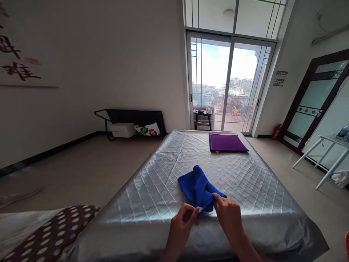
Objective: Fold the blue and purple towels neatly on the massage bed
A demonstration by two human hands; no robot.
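Observation:
A crumpled blue cloth [198, 186] lies on the near half of the silver quilted table cover [152, 182]. My left hand [182, 223] pinches the cloth's near edge, where a small white tag shows. Just beside it, my right hand [228, 215] is closed on the same near edge. A purple cloth [227, 142] lies folded flat at the far end of the cover, well beyond both hands.
A brown dotted fabric [51, 233] lies at the near left. A black rack with boxes and bags [133, 123] stands by the far wall. Glass balcony doors [226, 83] are straight ahead. A white table [324, 153] stands at the right.

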